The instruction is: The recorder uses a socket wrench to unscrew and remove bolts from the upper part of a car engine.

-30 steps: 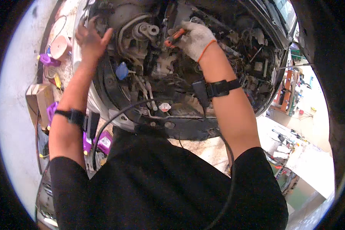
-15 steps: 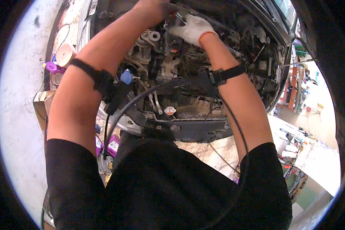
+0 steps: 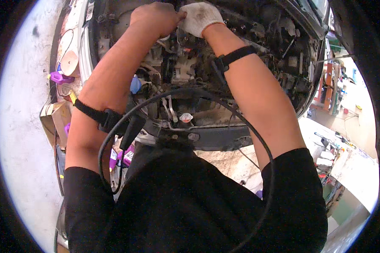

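Deep in an open car's engine bay (image 3: 183, 69), both my hands meet over the far part of the engine. My left hand (image 3: 155, 17) is bare and closed, its thumb side turned toward the other hand. Whatever its fingers hold is hidden behind the back of the hand. Beside it, nearly touching, my right hand (image 3: 202, 19) wears a white knit glove with an orange cuff. Its fingers curl away from view, so its grip cannot be made out. Closer to me are a radiator cap (image 3: 185, 118) and a blue reservoir cap (image 3: 135, 84).
A black cable (image 3: 190, 91) loops across my arms and the front of the bay. Purple jugs (image 3: 62, 77) and a cardboard box (image 3: 56, 120) stand on the left. To the right, a white bench (image 3: 351, 168) carries scattered tools.
My left hand has come down and nearer, and my right has shifted left and up beside it. A thin shiny piece seen at the right glove's fingers is hidden now.
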Action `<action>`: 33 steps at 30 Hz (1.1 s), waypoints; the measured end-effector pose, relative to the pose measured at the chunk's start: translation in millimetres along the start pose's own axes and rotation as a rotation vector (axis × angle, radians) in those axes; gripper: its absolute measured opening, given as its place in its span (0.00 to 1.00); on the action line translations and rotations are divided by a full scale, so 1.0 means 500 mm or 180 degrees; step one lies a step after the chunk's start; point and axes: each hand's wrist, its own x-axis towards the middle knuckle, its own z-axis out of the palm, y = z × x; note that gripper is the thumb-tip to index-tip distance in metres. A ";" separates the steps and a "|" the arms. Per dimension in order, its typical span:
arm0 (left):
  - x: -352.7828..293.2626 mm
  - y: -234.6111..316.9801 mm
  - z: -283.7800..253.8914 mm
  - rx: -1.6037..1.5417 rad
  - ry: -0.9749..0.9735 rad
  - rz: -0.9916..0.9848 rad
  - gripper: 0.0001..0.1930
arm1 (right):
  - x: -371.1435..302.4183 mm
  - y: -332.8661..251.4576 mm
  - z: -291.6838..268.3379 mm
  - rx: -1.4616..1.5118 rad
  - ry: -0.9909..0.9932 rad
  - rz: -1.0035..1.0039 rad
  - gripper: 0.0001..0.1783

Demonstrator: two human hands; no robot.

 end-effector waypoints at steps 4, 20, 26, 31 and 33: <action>-0.001 -0.004 0.027 0.0241 0.0079 -0.0011 0.35 | 0.009 0.007 0.016 0.0232 -0.0070 -0.0129 0.18; -0.156 0.016 0.044 -0.1307 0.0428 -0.0240 0.32 | 0.058 -0.023 0.017 0.2319 -0.1105 0.0790 0.11; -0.244 -0.145 0.164 -0.1175 0.1443 -0.0356 0.38 | 0.004 0.021 -0.066 0.1093 -0.1801 0.0788 0.09; -0.342 -0.239 0.274 -0.0391 0.1081 -0.0710 0.34 | -0.071 0.024 -0.176 -0.0391 -0.1327 0.0513 0.15; -0.362 -0.253 0.301 -0.0313 0.1263 -0.0316 0.33 | -0.092 0.022 -0.185 0.0249 -0.1180 0.0960 0.15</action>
